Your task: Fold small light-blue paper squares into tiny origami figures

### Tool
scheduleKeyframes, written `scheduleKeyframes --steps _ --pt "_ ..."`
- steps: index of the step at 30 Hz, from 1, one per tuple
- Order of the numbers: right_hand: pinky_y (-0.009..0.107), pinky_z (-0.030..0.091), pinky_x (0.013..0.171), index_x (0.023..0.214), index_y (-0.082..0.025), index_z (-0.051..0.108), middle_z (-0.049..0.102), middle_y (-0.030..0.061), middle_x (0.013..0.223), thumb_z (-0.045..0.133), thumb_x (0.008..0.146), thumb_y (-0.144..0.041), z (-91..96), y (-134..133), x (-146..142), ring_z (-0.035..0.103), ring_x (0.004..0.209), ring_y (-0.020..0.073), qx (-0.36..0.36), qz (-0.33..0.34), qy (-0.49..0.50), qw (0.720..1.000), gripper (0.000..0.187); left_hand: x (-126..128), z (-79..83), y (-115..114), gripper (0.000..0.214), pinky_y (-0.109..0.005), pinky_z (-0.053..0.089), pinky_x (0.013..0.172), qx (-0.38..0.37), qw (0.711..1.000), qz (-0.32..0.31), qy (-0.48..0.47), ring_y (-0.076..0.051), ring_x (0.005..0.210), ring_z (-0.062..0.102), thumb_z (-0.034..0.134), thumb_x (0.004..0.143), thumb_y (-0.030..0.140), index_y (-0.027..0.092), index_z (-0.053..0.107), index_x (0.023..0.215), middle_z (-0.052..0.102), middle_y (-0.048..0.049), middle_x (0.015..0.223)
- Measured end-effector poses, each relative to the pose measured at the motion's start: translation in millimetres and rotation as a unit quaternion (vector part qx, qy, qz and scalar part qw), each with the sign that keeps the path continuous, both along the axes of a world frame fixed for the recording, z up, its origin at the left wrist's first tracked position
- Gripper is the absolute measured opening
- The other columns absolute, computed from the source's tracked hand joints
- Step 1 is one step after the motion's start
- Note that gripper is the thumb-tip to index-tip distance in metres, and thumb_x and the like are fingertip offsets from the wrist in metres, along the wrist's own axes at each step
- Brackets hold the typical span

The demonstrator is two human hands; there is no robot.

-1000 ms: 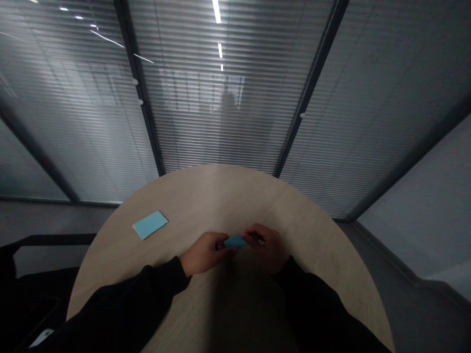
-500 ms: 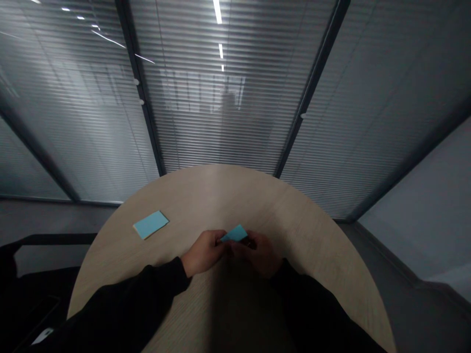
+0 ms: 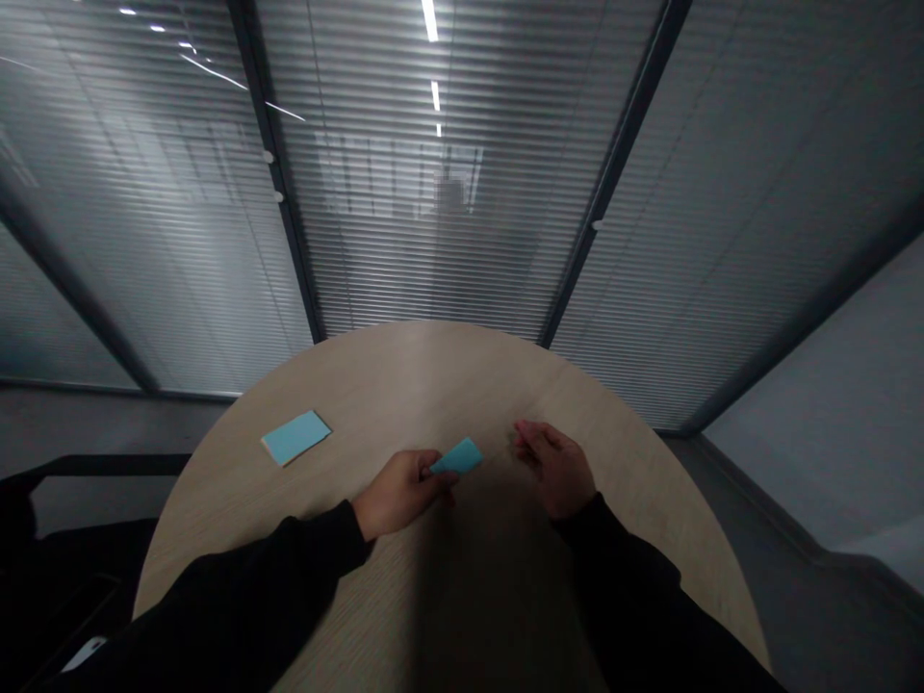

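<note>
A small folded piece of blue paper [image 3: 457, 456] sticks out to the right from my left hand [image 3: 400, 491]. The thumb and fingers of that hand are closed on its left end, above the table. My right hand [image 3: 559, 467] is a short way to the right of the paper and does not touch it. Its fingers are loosely bent, a little apart, and I see nothing held in them. At the left of the table lies a flat blue rectangular pad of paper [image 3: 295, 438] with a pale edge, away from both hands.
The round wooden table [image 3: 433, 371] curves around in front of me. Beyond its far edge stand glass panels with blinds [image 3: 433, 260] between dark frames. A black chair [image 3: 108, 469] is on the left, and a pale wall [image 3: 844, 404] on the right.
My right hand has let go of the folded blue paper and moved away to the right and slightly forward. The left hand still holds the paper in nearly the same place.
</note>
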State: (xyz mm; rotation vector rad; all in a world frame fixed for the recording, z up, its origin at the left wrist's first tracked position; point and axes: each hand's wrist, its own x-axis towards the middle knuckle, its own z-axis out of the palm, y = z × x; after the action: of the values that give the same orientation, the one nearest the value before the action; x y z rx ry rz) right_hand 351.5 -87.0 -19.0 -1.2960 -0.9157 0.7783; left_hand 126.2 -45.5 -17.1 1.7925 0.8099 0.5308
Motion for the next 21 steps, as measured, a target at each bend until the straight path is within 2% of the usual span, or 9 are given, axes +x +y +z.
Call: scheduleKeyframes --steps 2,3,6,8,11,17,21 --pt "0.03 0.051 0.062 0.082 -0.015 0.068 0.064 0.0062 0.075 0.071 0.07 -0.058 -0.5 1.0 2.3 0.058 0.066 0.0165 -0.005 0.014 -0.009 1.0 0.045 0.2 0.8 -0.2 0.034 -0.022 0.028 0.047 0.005 1.0 0.001 0.003 -0.01 0.05 0.043 0.055 0.087 0.048 0.015 0.058 0.076 0.059 0.0011 0.061" --pt "0.029 0.05 0.061 0.084 -0.015 0.068 0.064 0.0066 0.076 0.069 0.072 -0.061 -0.7 0.2 -0.6 0.058 0.065 0.0159 -0.015 0.042 -0.019 0.999 0.047 0.3 0.6 0.0 0.034 -0.022 0.028 0.046 0.008 1.0 0.002 0.005 -0.009 0.05 0.042 0.055 0.087 0.048 0.015 0.059 0.077 0.058 0.0013 0.061" --pt "0.026 0.045 0.056 0.094 -0.016 0.069 0.062 0.0017 0.072 0.068 0.072 -0.06 -0.5 -5.2 -18.9 0.053 0.059 0.0133 -0.048 0.188 -0.079 0.978 0.049 0.4 -2.0 1.1 0.036 -0.022 0.028 0.047 0.017 1.0 -0.002 0.0 -0.009 0.05 0.04 0.055 0.087 0.049 0.015 0.06 0.078 0.057 0.0015 0.061" --pt "0.025 0.04 0.055 0.086 -0.015 0.069 0.059 -0.0005 0.066 0.069 0.074 -0.054 0.2 -9.1 -30.8 0.051 0.059 0.0125 -0.054 0.225 -0.137 0.963 0.04 0.4 -4.0 1.9 0.038 -0.022 0.029 0.048 0.025 1.0 -0.007 -0.004 -0.01 0.052 0.042 0.056 0.087 0.051 0.014 0.061 0.079 0.057 0.0011 0.062" --pt "0.024 0.036 0.052 0.077 -0.016 0.067 0.055 -0.002 0.061 0.067 0.077 -0.049 1.2 -12.6 -37.9 0.048 0.056 0.0122 -0.064 0.202 -0.171 0.962 0.034 1.2 -5.1 2.2 0.039 -0.022 0.031 0.048 0.024 1.0 -0.002 -0.004 -0.01 0.052 0.044 0.057 0.086 0.053 0.015 0.062 0.079 0.058 0.0012 0.062" --pt "0.024 0.032 0.047 0.073 -0.017 0.064 0.052 -0.0033 0.056 0.068 0.075 -0.052 0.4 -11.3 -31.0 0.044 0.05 0.0115 -0.092 0.174 -0.112 0.974 0.036 3.6 1.3 0.1 0.041 -0.021 0.026 0.045 -0.002 1.0 0.025 -0.014 -0.009 0.048 0.041 0.053 0.087 0.052 0.014 0.061 0.075 0.057 0.0008 0.059" --pt "0.025 0.035 0.049 0.073 -0.017 0.064 0.055 -0.0017 0.058 0.067 0.075 -0.053 -3.1 -8.0 -23.4 0.047 0.051 0.0126 -0.081 0.14 -0.1 0.982 0.036 3.3 3.2 1.6 0.041 -0.022 0.038 0.052 -0.018 0.993 0.06 -0.099 -0.011 0.056 0.051 0.053 0.088 0.054 0.015 0.061 0.079 0.062 -0.0027 0.068"
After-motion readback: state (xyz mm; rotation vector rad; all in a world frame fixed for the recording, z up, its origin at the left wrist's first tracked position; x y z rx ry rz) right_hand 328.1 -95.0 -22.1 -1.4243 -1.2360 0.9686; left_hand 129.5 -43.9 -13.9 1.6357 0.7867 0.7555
